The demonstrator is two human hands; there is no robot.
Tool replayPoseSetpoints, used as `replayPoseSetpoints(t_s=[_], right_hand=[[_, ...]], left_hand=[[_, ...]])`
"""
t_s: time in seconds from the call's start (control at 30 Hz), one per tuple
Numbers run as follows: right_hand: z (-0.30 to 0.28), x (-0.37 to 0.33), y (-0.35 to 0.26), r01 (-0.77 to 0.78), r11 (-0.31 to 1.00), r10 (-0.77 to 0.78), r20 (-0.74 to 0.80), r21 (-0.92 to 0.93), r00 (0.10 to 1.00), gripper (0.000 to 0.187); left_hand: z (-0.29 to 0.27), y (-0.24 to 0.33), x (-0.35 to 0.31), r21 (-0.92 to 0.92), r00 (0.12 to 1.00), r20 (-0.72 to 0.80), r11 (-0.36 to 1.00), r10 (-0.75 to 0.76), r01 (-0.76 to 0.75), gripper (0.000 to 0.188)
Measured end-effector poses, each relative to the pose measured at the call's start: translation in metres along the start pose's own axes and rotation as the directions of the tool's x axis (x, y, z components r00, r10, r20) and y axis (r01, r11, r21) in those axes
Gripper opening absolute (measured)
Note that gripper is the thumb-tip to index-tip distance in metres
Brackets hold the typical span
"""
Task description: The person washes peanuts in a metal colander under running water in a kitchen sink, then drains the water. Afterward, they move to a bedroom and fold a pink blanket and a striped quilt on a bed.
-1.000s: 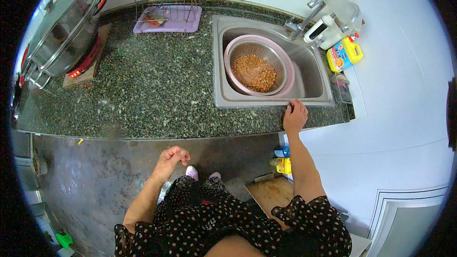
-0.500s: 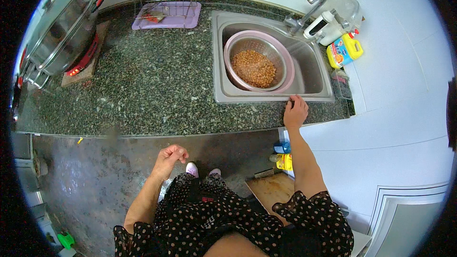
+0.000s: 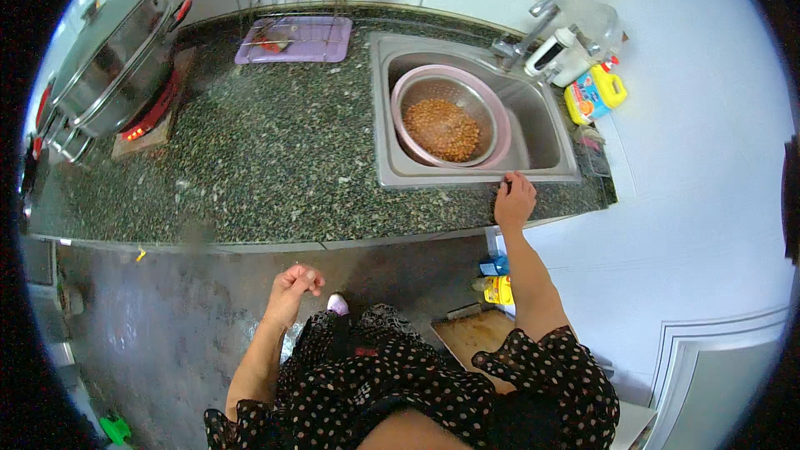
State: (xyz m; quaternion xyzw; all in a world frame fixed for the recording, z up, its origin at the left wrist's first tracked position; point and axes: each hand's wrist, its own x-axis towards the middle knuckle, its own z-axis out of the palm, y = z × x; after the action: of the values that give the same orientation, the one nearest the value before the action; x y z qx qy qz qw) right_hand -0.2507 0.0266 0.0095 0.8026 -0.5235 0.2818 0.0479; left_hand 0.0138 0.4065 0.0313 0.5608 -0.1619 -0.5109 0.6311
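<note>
My right hand (image 3: 515, 202) rests at the front rim of the steel sink (image 3: 467, 179), fingertips touching the edge and slightly parted. In the sink's left part sits a pink basin (image 3: 503, 143) with a perforated metal colander (image 3: 488, 100) inside it. Wet, golden-brown beans or chickpeas (image 3: 444, 129) lie at the colander's bottom. My left hand (image 3: 293, 287) hangs over the floor in front of the counter, its fingers curled in and nothing visible in them.
A large steel steamer pot (image 3: 112, 58) stands on a red-lit cooker (image 3: 158, 112) at the left. A purple tray (image 3: 321, 42) lies under a wire rack. By the faucet (image 3: 525, 42) is a yellow bottle (image 3: 596, 93). Below right are a wooden board (image 3: 471, 335) and bottles (image 3: 497, 290).
The view has tilted a little, so the counter and sink sit slightly lower. My right hand stays at the sink rim; my left hand stays curled. One shoe has gone out of sight.
</note>
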Motion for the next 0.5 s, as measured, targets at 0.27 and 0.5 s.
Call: replayPoseSetpoints(t_s=[0.27, 0.5], right_hand=[[0.004, 0.029, 0.02, 0.164, 0.965, -0.165, 0.01, -0.206, 0.986, 0.015], [0.044, 0.171, 0.126, -0.099, 0.994, 0.104, 0.172, -0.036, 0.98, 0.022]], left_hand=[[0.001, 0.01, -0.018, -0.066, 0.986, -0.134, 0.992, 0.096, -0.105, 0.022], [0.038, -0.003, -0.017, -0.103, 0.887, -0.405, 0.953, 0.222, -0.286, 0.02]])
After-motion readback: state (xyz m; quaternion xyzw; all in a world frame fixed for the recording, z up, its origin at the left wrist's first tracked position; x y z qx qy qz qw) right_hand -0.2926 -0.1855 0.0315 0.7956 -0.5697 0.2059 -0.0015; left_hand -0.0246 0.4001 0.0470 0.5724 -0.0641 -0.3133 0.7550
